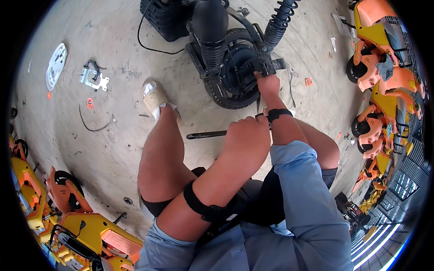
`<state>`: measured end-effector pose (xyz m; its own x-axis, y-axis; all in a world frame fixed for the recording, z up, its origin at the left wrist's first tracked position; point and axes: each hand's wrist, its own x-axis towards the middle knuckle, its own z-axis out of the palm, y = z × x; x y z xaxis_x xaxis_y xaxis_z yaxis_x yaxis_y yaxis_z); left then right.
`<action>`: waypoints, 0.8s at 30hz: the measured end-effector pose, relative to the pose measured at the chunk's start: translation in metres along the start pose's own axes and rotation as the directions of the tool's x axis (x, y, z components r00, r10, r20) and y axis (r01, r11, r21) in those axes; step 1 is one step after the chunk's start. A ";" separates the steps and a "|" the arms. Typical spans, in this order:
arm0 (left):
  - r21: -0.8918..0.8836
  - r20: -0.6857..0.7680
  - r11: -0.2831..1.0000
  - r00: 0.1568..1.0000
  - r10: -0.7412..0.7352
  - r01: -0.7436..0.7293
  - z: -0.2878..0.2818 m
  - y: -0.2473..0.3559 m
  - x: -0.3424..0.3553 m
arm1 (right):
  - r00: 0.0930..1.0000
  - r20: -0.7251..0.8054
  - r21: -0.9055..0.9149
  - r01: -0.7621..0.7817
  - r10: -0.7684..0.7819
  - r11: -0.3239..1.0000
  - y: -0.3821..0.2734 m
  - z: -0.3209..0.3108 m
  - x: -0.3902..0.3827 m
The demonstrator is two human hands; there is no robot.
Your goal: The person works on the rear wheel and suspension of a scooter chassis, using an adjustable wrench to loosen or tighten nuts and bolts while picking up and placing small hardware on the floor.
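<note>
My left hand (248,135) is closed around a long dark bar-shaped tool (206,134), which sticks out to the left between my knees. A thin dark shaft rises just beyond that fist, and I cannot tell whether it belongs to the same tool. Farther forward, my right hand (268,85) is closed at a dark bracket-like part (266,66) beside the hub of a black wheel (228,105). What its fingers grip is hidden. Two black coil-spring shock absorbers (276,28) rise from either side of the wheel.
A metal bracket (94,77), an oval silver plate (56,66) and a thin black strip (95,130) lie on the concrete at left. Orange-yellow scooters line the right (375,77) and lower left (86,230). My sandalled foot (155,95) stands left of the wheel.
</note>
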<state>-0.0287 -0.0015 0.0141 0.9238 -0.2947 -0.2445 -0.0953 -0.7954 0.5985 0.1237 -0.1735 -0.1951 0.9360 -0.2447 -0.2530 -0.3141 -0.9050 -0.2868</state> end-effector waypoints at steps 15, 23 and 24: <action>-0.062 -0.036 0.993 0.994 -0.105 0.102 -0.006 0.008 0.012 | 0.967 0.109 -0.219 -0.205 0.232 0.954 -0.022 -0.006 0.005; -0.093 0.002 0.992 0.996 -0.089 0.089 -0.011 0.009 0.018 | 0.994 0.100 0.084 -0.050 0.041 0.995 0.011 0.017 0.026; -0.095 0.009 0.991 0.995 -0.098 0.098 -0.011 0.008 0.019 | 0.995 0.095 0.120 -0.021 0.010 0.993 0.008 0.020 0.024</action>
<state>-0.0083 -0.0075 0.0225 0.9253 -0.2203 -0.3088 0.0316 -0.7665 0.6414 0.1408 -0.1796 -0.2222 0.9135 -0.2191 -0.3427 -0.3506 -0.8514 -0.3901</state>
